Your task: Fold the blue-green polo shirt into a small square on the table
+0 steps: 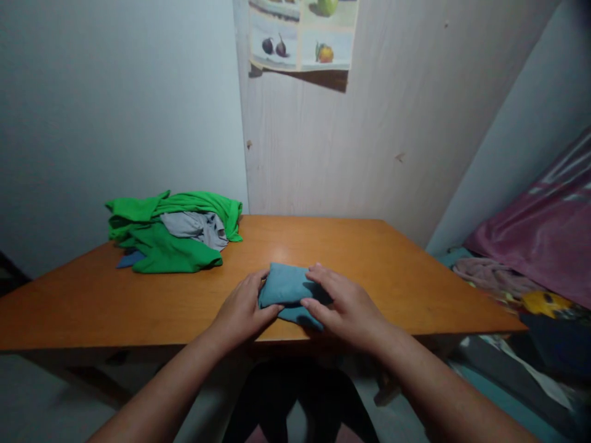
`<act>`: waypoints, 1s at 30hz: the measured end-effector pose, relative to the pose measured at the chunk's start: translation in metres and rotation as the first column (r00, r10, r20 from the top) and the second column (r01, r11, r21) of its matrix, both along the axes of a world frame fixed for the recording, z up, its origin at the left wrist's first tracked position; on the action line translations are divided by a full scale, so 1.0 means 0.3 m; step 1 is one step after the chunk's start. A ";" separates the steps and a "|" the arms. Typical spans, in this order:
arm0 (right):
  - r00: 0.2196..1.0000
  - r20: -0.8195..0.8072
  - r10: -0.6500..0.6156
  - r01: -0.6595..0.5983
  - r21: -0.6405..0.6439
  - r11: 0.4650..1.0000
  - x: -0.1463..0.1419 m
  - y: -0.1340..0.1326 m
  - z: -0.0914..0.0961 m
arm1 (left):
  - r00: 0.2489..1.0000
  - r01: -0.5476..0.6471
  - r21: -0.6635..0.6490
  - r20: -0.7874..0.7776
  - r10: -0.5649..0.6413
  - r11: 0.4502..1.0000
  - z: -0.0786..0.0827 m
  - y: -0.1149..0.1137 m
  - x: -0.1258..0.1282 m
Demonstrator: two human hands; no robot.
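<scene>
A blue-teal cloth (290, 284), folded into a small thick bundle, lies near the table's front edge, with a lower layer sticking out toward me. My left hand (242, 311) grips its left end, the thumb along the front fold and the fingers at the far left side. Over the right end is my right hand (344, 304), its fingers stretched forward and the thumb held apart from them. Shadow falls on the cloth beneath it; whether its fingertips press on the fabric is hard to tell. The garment's kind is hidden by the folding.
On the wooden table (369, 252), a loose heap of green clothes (173, 249) with a grey garment (196, 227) lies at the back left. Walls stand behind, one bearing a fruit poster (302, 40). Pink fabric (530, 240) and piled textiles are at the right.
</scene>
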State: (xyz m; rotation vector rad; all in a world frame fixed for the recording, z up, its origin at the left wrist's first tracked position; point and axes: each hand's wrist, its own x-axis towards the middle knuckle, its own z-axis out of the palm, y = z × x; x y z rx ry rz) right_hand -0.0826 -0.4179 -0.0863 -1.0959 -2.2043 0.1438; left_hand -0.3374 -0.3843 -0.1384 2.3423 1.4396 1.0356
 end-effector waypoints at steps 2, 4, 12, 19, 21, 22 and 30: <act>0.981 0.194 0.021 -0.023 0.006 1.000 -0.055 0.001 0.017 | 0.995 0.029 -0.066 0.101 -0.023 0.997 -0.010 0.002 -0.007; 0.938 0.347 0.000 -0.003 0.010 1.000 -0.107 0.020 0.024 | 0.980 0.048 -0.103 0.197 -0.027 0.993 -0.017 0.000 -0.004; 0.828 0.448 -0.338 0.398 -0.044 0.916 -0.153 0.146 0.056 | 0.925 0.052 -0.169 0.380 0.016 0.984 -0.043 0.047 -0.063; 0.838 0.370 -0.400 0.445 -0.039 0.895 -0.127 0.214 0.073 | 0.953 0.030 -0.243 0.298 0.045 0.970 -0.021 0.202 -0.110; 0.840 0.374 -0.393 0.440 -0.045 0.897 -0.136 0.218 0.079 | 0.961 0.062 -0.241 0.278 0.008 0.969 -0.009 0.244 -0.089; 0.839 0.377 -0.393 0.441 -0.048 0.896 -0.142 0.218 0.083 | 0.964 0.086 -0.239 0.266 -0.020 0.967 -0.002 0.262 -0.075; 0.800 0.445 -0.403 0.458 -0.017 0.889 -0.180 0.169 0.075 | 0.969 0.188 -0.272 0.207 -0.134 0.944 0.008 0.394 0.003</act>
